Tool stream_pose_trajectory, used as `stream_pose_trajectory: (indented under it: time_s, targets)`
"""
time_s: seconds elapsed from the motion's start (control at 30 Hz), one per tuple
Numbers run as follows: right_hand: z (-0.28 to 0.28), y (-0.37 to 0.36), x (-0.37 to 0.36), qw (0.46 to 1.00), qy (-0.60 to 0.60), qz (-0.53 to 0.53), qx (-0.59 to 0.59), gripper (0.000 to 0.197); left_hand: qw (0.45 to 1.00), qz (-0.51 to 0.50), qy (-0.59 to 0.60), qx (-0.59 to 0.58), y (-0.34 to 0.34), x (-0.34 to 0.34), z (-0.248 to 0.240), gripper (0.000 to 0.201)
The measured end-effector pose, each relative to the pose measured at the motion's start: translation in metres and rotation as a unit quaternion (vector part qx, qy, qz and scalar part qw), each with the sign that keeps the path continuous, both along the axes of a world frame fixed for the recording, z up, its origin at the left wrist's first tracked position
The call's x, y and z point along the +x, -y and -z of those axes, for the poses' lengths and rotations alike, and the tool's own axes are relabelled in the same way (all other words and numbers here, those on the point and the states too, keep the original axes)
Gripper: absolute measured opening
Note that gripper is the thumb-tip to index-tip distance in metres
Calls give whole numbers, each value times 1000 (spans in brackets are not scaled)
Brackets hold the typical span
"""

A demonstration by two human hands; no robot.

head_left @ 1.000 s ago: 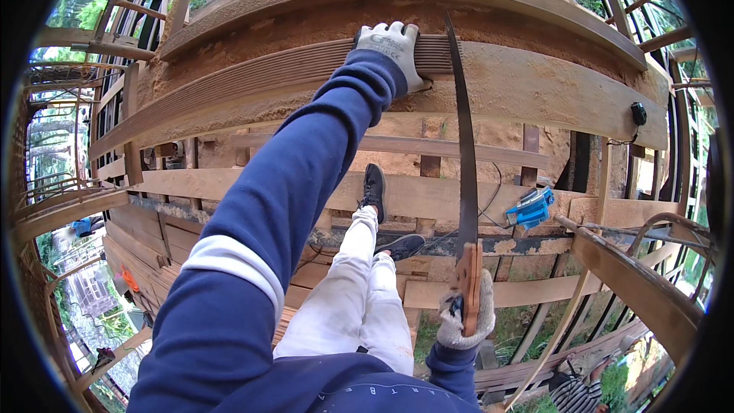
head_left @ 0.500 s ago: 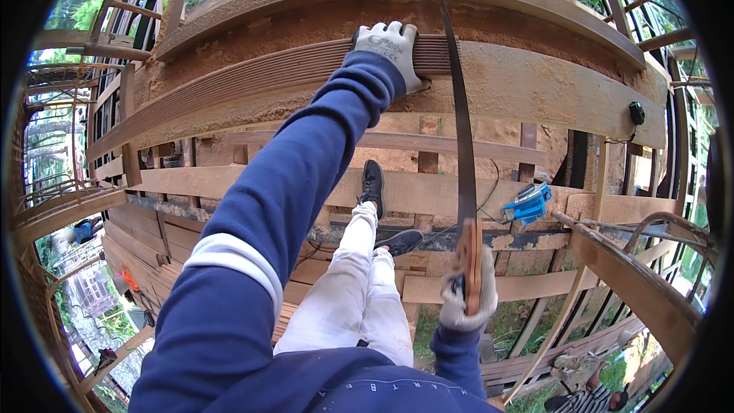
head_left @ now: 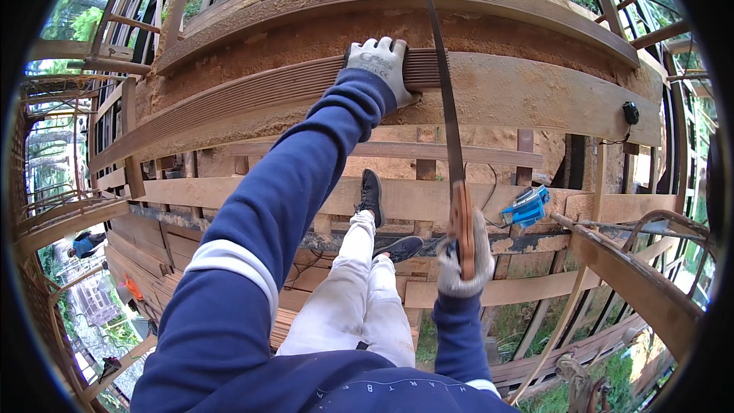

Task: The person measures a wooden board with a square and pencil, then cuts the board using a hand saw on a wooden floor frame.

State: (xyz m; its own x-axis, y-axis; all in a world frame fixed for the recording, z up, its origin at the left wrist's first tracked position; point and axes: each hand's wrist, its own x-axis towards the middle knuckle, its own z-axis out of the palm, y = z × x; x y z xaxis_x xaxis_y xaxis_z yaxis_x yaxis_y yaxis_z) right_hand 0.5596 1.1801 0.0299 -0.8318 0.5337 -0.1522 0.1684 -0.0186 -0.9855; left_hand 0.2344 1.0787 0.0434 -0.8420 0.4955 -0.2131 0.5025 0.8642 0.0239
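Note:
My left hand (head_left: 379, 67), in a white work glove, is closed over a grooved brown decking board (head_left: 298, 80) near its right end. Wrapped round the wooden handle of a hand saw (head_left: 449, 111) is my gloved right hand (head_left: 468, 256). The long dark blade points away from me and lies across the decking board's right end, just right of my left hand. Under that board a wide, pale plank (head_left: 550, 92) runs on to the right, sprinkled with sawdust. Whether the blade has cut into the board is too fine to tell.
A blue power tool (head_left: 526, 206) with a cord rests on a beam at right. A small black device (head_left: 631, 112) sits on the pale plank's right end. My shoes (head_left: 370, 195) stand among open beams with gaps. A curved board (head_left: 634, 291) juts in at right.
My right hand has pushed the saw forward, away from me, and its blade tip reaches farther across the far board. My left hand stays on the decking board.

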Motion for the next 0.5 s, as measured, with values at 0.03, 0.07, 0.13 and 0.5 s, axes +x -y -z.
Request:
stream_pose_trajectory:
  time_s: [0.03,0.07,0.13,0.5]
  targets:
    - [1,-8,-32,998,-35,-28,47,67,1000,4,-8,3,0,-1,3,84]
    - [-1,-8,-42,996,-43,-37,64,66,1000,2,-7,3,3,-2,3,85]
    - [-3,-5,-51,992,-58,-52,99,66,1000,1,-6,2,7,-6,1,86]
    - [-28,-17,-51,996,-65,-43,50,64,995,1,-61,79,-2,-5,8,86]
